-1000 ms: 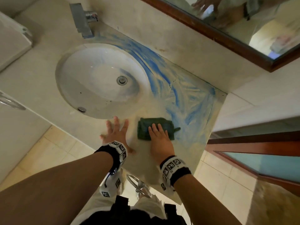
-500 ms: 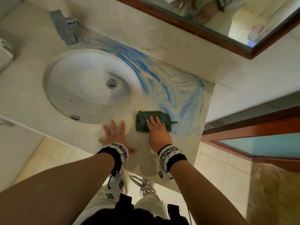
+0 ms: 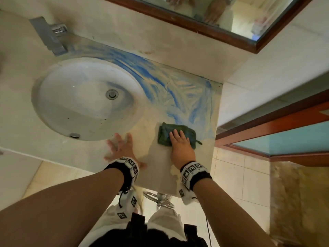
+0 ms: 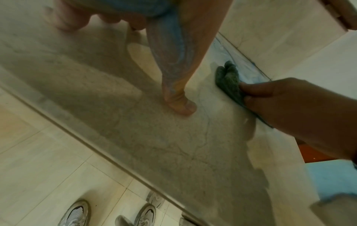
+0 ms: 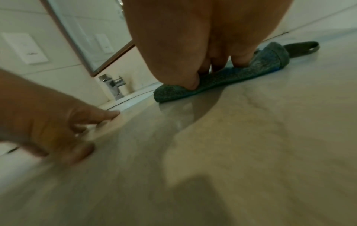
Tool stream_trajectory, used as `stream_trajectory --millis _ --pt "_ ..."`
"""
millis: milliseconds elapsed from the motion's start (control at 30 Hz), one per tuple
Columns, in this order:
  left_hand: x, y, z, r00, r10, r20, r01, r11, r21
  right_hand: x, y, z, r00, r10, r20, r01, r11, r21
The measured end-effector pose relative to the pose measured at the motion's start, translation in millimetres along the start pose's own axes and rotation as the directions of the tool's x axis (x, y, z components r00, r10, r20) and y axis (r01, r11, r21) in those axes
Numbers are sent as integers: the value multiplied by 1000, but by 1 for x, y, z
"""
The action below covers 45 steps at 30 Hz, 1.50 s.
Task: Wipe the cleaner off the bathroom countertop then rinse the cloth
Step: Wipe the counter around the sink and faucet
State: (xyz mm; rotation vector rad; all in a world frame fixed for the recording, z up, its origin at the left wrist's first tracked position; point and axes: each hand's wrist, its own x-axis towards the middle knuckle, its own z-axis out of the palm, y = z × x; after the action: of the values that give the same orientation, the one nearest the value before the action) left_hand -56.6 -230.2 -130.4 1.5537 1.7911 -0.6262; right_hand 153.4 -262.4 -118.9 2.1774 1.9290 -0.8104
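Right grip (image 3: 181,147) presses the cloth (image 3: 165,135) flat-fingered on the countertop (image 3: 160,168); left grip (image 3: 121,148) rests released.

Two hands (image 3: 150,151), one cloth (image 3: 166,132).

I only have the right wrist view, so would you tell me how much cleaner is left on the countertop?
Observer: Plenty. Blue streaks curve from the faucet round the back of the basin to the right corner.
Operator: Thank you. Where is the cloth relative to them?
Observer: The cloth sits at their near edge, under the right hand. The countertop nearer the person looks free of blue.
Operator: And the left hand?
Observer: The left hand lies flat, fingers spread, beside the basin's front rim.
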Motion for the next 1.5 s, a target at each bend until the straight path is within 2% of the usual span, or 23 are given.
stream_trajectory --millis 100,300,367,467,600,667,800,933,1000,1167,1267,1367,1500 --pt "-5 1 -5 1000 0 8 0 1000 -5 -1 -7 3 999 39 -14 -38 999 16" --pt "-8 2 -9 1000 8 11 -8 1000 6 -75 8 35 998 63 6 -63 998 6" --pt "-7 2 -9 1000 10 18 -10 1000 -6 -83 14 36 998 53 14 -53 998 -15" --pt "-9 3 -9 1000 10 1 -10 1000 2 -59 21 22 998 58 0 -58 998 -23" --pt "-10 1 -6 999 17 -29 -17 1000 1 -9 28 -2 992 125 -32 -125 992 3" --pt "-10 1 -5 999 21 -25 -21 1000 0 -1 26 -3 988 153 -36 -152 988 22" --pt "-9 3 -7 1000 13 -9 -12 1000 13 -43 17 17 982 182 -39 -181 982 46" --pt "-8 2 -10 1000 21 18 -21 1000 -7 -94 15 31 988 148 37 -147 989 -19" --pt "-8 2 -10 1000 19 19 -19 1000 -4 -87 20 27 990 131 43 -130 991 -21" --pt "-12 5 -10 1000 9 11 -9 1000 -2 -17 35 -1 986 163 -14 -163 986 26" --pt "-14 5 -12 999 19 26 -19 1000 -3 1 34 -7 982 187 -37 -185 981 49" --pt "-14 5 -11 1000 15 25 -15 1000 6 -25 28 4 978 204 -41 -200 976 86" --pt "-10 5 -10 999 10 32 -11 1000 9 -82 26 26 983 183 24 -184 981 58"
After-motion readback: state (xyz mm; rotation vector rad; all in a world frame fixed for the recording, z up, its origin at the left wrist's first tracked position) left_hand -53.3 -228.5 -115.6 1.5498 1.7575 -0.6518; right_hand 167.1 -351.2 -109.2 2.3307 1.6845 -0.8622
